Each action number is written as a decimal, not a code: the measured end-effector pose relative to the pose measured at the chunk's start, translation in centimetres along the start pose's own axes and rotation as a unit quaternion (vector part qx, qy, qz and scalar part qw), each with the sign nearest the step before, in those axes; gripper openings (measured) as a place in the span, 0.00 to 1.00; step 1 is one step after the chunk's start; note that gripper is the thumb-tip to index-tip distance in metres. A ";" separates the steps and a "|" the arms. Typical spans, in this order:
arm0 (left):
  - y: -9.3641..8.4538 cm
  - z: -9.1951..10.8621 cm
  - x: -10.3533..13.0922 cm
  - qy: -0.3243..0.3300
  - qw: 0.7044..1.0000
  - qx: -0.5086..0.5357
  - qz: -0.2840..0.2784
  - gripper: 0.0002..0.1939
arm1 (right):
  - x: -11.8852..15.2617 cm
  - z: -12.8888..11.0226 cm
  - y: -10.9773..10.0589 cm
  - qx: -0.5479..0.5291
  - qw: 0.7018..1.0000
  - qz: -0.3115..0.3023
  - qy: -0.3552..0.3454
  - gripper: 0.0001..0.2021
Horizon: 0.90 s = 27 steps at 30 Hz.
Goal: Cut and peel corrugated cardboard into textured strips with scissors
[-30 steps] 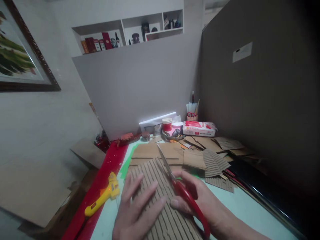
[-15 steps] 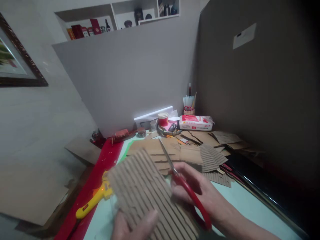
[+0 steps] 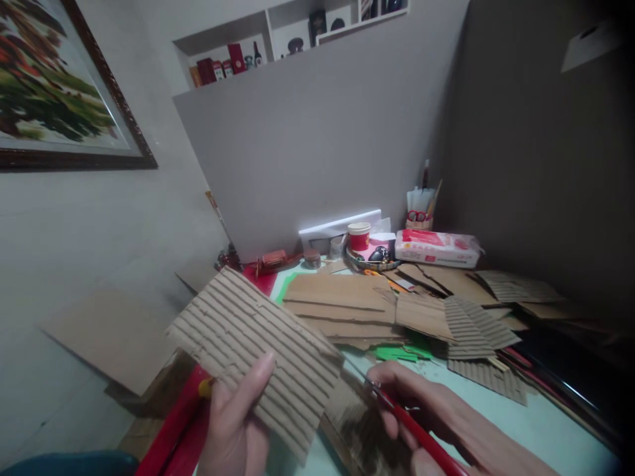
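Observation:
My left hand grips a piece of corrugated cardboard, thumb on top of its ridged face and the other fingers beneath. The piece is roughly rectangular and held up tilted over the table. In my right hand is a pair of scissors with red handles. Their narrow blades point up and left, with the tip at the cardboard's right corner; whether they touch it I cannot tell. Below the scissors lies a brown cardboard scrap with a dark patch, partly hidden by my hand.
Flat cardboard sheets and ridged pieces cover the table's middle and right. Behind them stand a red paper cup, a tissue pack and a pen holder. A black glossy object lies at right.
The corrugated piece has turned to lean left, and its left end now covers the yellow glue gun's place. The scissors have swung lower, toward the piece's right corner. The view has shifted left.

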State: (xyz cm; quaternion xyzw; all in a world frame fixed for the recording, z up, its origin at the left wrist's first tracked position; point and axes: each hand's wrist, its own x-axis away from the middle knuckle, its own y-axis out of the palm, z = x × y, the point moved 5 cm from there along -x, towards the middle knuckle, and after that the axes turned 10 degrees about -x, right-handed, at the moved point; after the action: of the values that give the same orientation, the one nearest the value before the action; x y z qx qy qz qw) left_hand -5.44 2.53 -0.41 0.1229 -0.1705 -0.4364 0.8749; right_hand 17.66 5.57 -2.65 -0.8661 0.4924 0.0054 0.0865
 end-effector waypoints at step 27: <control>0.0 -0.9 -0.2 -0.027 0.999 -0.012 -0.021 0.36 | 0.0 -2.0 0.2 -0.007 1.000 0.000 0.012 0.11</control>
State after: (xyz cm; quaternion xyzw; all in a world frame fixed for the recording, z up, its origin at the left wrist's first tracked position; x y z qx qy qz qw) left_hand -5.21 2.72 -1.32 0.1038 -0.1865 -0.4600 0.8619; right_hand 17.37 5.13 -0.69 -0.8665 0.4937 -0.0014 0.0740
